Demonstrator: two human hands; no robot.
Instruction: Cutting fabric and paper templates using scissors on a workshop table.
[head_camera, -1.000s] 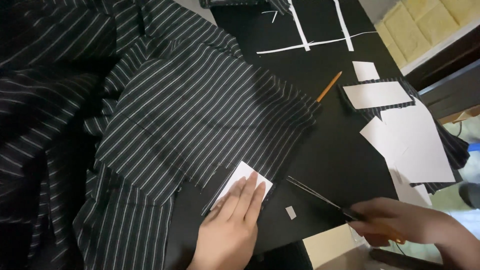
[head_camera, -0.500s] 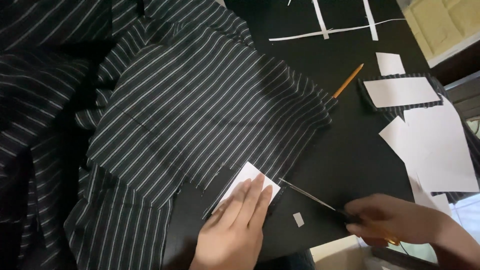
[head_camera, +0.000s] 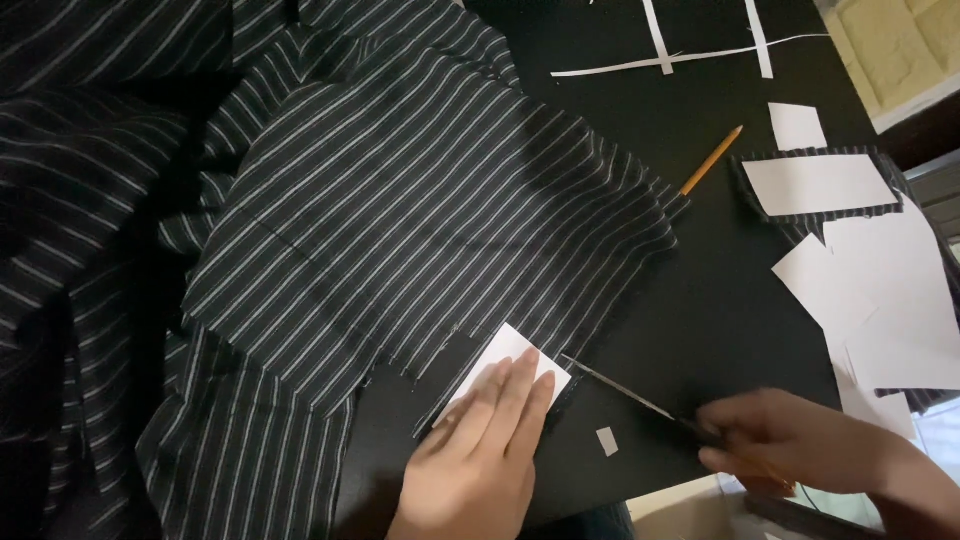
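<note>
Black fabric with thin white stripes (head_camera: 420, 220) lies spread over a black table (head_camera: 720, 330). My left hand (head_camera: 480, 460) lies flat, fingers together, pressing a small white paper rectangle (head_camera: 510, 352) onto the fabric's lower edge. My right hand (head_camera: 800, 445) grips the handles of a pair of scissors (head_camera: 625, 392). Their blades point left, with the tip at the right corner of the paper, where the fabric edge is.
A tiny white scrap (head_camera: 606, 441) lies below the blades. An orange pencil (head_camera: 711, 160) lies at the fabric's right corner. White paper pieces (head_camera: 880, 290) and a striped piece topped with paper (head_camera: 820, 185) lie at the right. White strips (head_camera: 660, 50) lie at the top.
The scissors have slid left, and their tip now reaches the paper's corner. My left hand stays pressed on the paper. The view has shifted slightly.
</note>
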